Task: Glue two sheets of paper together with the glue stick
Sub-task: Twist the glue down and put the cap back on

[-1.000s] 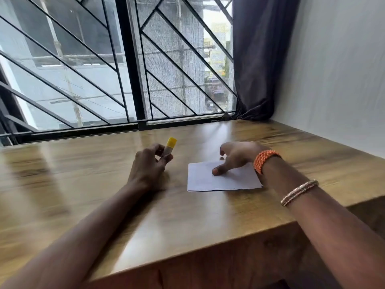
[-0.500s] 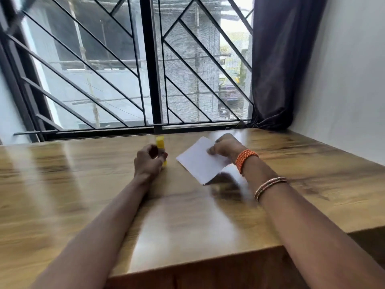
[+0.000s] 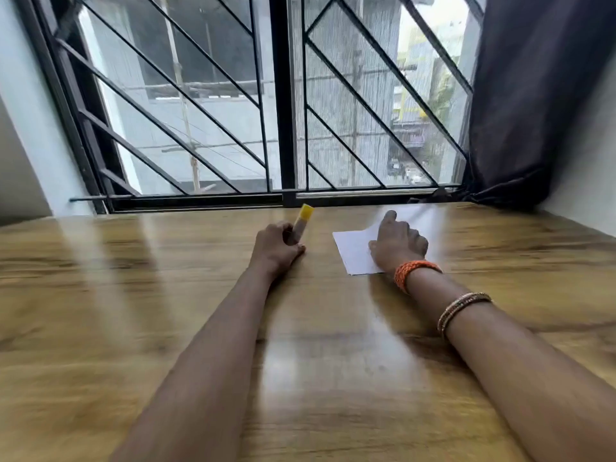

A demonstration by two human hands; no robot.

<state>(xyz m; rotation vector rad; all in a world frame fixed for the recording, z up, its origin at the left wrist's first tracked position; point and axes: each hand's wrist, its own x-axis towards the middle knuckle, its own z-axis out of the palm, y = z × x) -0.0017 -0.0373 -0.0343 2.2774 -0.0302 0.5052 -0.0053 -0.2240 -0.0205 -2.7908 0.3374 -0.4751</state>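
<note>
While the head view looks down along both forearms onto a wooden table, the left hand rests on the tabletop with its fingers curled round a glue stick; the stick stands tilted, its yellow cap pointing up and away from the person, its pale body half hidden in the fist; the heel of that hand touches the wood. To the right, a white sheet of paper lies flat on the table, near the glue stick but apart from it; the right hand lies over the sheet's right part, its thumb and fingers bent round the edge of a second sheet, which is lifted off the lower one and blurred, so its exact outline cannot be told; whether the two sheets touch under the hand cannot be told either. An orange bracelet sits at the right wrist, just at the near corner of the flat sheet; a thin beaded bangle circles the forearm further back. Beyond the table's far edge runs a window with a dark diagonal grille; a dark curtain hangs at the right, against a pale wall.
</note>
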